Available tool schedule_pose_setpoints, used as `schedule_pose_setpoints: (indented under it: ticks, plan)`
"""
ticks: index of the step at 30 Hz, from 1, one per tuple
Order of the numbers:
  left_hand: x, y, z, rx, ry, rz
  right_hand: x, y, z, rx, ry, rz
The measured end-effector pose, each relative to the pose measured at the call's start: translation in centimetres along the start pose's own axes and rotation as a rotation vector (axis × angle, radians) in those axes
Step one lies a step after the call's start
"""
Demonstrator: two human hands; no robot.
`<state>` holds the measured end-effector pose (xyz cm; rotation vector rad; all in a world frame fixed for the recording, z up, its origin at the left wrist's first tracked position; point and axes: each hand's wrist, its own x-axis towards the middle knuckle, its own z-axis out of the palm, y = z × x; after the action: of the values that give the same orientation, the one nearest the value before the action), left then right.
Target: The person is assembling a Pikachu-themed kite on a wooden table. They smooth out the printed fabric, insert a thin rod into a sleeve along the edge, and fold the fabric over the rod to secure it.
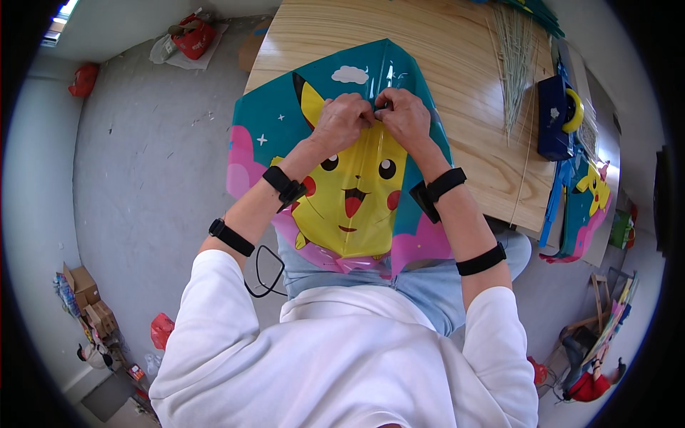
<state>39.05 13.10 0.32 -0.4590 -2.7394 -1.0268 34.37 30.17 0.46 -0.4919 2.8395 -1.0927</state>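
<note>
A glossy kite sail (278,121), teal with pink clouds and a big yellow cartoon creature, spreads over the table's near edge and down onto my lap. A straight fold or seam runs along its middle. On that line, in the upper half, my left hand (344,120) and my right hand (404,120) work close together. Both have their fingers bent and pinched on the sail's material. Whether a small part also sits between the fingertips is hidden. Black straps are around both my forearms.
On the wooden table (471,78), a bundle of thin pale sticks (515,64) lies at the far right. Beside it stands a dark blue tape dispenser (553,118) with a yellow roll (574,110). Another printed sail (581,207) hangs at the right edge. A black cable loop (265,271) is by my left leg.
</note>
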Motion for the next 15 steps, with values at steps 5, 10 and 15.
schedule_pose_setpoints:
  ticks: [5,10,15]
  plan:
    - [-0.06,-0.18,0.14,0.02,0.005,0.007,0.0,0.02,-0.01,-0.002,0.0,-0.005]
    - [-0.1,0.18,0.63,0.1,-0.015,-0.017,0.03,-0.18,-0.18,-0.007,-0.012,0.011]
    - [0.01,0.44,0.5,0.152,-0.027,0.016,0.1,-0.23,-0.19,-0.013,0.0,0.007]
